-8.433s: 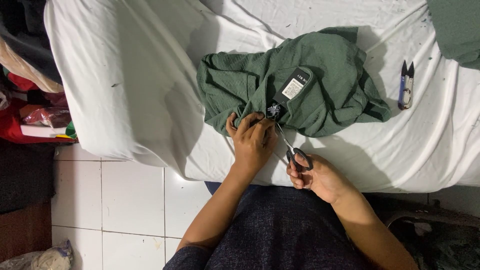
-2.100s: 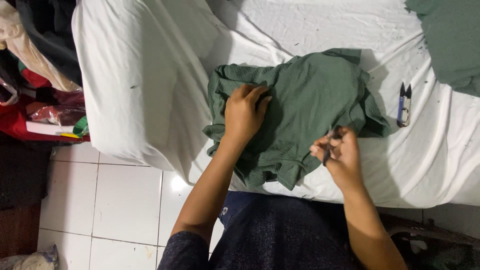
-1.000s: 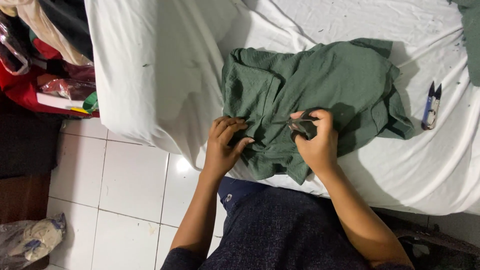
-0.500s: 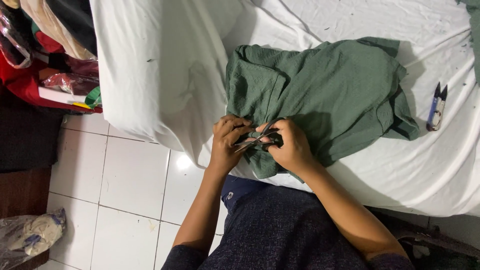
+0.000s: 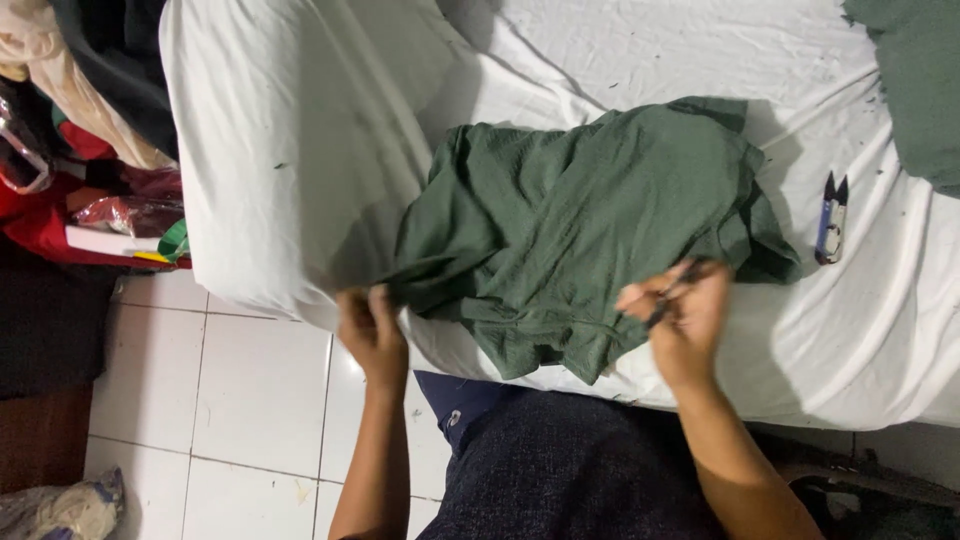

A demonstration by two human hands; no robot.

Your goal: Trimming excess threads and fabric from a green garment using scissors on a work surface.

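A crumpled dark green garment [image 5: 590, 230] lies on a table covered with a white sheet [image 5: 300, 150]. My left hand [image 5: 368, 330] pinches the garment's lower left corner at the table's front edge. My right hand [image 5: 680, 315] grips the garment's lower right edge and also holds a small dark tool [image 5: 672, 295], apparently scissors, between its fingers. A blue thread snipper [image 5: 830, 220] lies on the sheet to the right of the garment, apart from both hands.
More green fabric [image 5: 915, 80] lies at the top right corner. A heap of clothes and bags [image 5: 80, 140] sits on the floor at the left, beside white floor tiles [image 5: 240, 400]. My dark-clothed lap [image 5: 560, 460] is below the table edge.
My hands were together at the garment's front hem; they have spread apart, the left to the lower left corner and the right to the lower right edge, stretching the garment out.
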